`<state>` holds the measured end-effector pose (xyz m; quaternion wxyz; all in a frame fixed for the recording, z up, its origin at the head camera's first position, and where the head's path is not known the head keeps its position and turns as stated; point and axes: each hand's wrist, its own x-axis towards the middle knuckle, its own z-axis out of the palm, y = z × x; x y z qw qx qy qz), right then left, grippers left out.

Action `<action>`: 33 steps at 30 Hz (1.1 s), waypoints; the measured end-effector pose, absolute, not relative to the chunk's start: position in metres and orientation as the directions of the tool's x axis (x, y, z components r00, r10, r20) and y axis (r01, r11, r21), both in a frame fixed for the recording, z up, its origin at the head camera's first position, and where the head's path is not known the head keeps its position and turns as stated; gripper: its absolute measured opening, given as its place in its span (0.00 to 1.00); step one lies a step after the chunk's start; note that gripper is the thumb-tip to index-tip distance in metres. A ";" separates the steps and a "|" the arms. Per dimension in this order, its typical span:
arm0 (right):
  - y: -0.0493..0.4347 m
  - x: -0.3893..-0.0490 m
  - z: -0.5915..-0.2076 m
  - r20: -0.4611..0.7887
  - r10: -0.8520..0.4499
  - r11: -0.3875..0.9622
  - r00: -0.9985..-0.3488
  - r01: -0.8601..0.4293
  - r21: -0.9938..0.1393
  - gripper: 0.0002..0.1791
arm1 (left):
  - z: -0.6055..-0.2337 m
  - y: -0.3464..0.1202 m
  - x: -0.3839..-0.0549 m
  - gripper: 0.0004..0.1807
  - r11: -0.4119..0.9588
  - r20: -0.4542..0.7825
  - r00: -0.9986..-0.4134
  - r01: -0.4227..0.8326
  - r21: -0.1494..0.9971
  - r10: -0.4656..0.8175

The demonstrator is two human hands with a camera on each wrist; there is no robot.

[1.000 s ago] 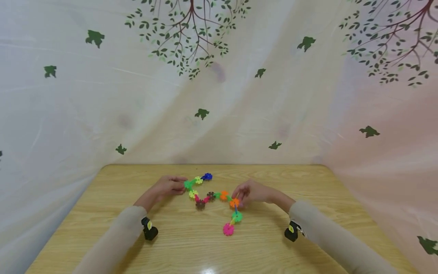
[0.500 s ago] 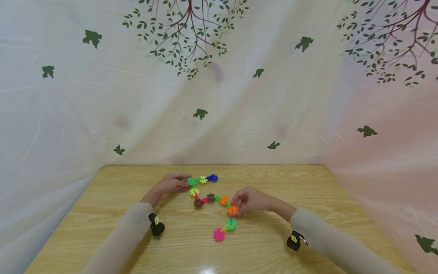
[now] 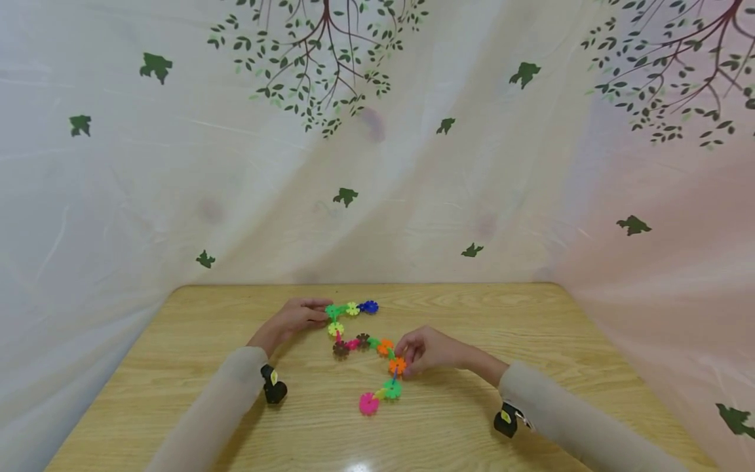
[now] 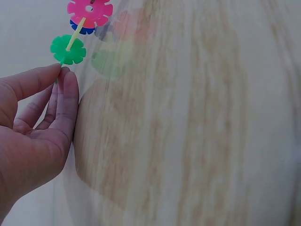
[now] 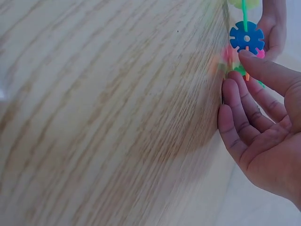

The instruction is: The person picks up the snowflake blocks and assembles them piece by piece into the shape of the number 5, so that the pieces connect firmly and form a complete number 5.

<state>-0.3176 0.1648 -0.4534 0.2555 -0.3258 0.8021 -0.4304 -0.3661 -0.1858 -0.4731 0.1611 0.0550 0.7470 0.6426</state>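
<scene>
A winding chain of interlocking plastic snowflake discs (image 3: 363,340) lies across the table in the head view. Its far end is a blue disc (image 3: 370,307) and its near end a pink disc (image 3: 368,404). At the upper left bend, my left hand (image 3: 302,314) pinches a green disc (image 3: 333,311) between thumb and fingertips. My right hand (image 3: 430,347) holds an orange disc (image 3: 397,366) on the right side of the chain by its edge. Close to the right thumb, a blue disc (image 5: 247,37) stands on edge in the right wrist view.
The wooden table (image 3: 472,426) has rounded far corners. Behind it hangs a pale curtain (image 3: 401,229) printed with branches and leaves. A black wrist camera (image 3: 274,387) sits at the left cuff, another wrist camera (image 3: 505,420) at the right.
My right hand has drawn the orange disc toward me and a little left, and the pink end has swung left. My left hand has shifted slightly right with the green disc.
</scene>
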 end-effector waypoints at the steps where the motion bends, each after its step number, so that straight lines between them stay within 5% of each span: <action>1: 0.165 -0.317 -0.454 -0.126 -0.740 0.419 -0.660 -0.307 -0.855 0.16 | -0.473 -0.186 -0.367 0.25 0.168 -0.167 -0.942 -0.122 0.978 0.291; 33: 0.155 -0.307 -0.461 -0.087 -0.736 0.444 -0.671 -0.383 -0.810 0.15 | -0.473 -0.174 -0.374 0.25 0.204 -0.180 -0.948 -0.127 0.971 0.264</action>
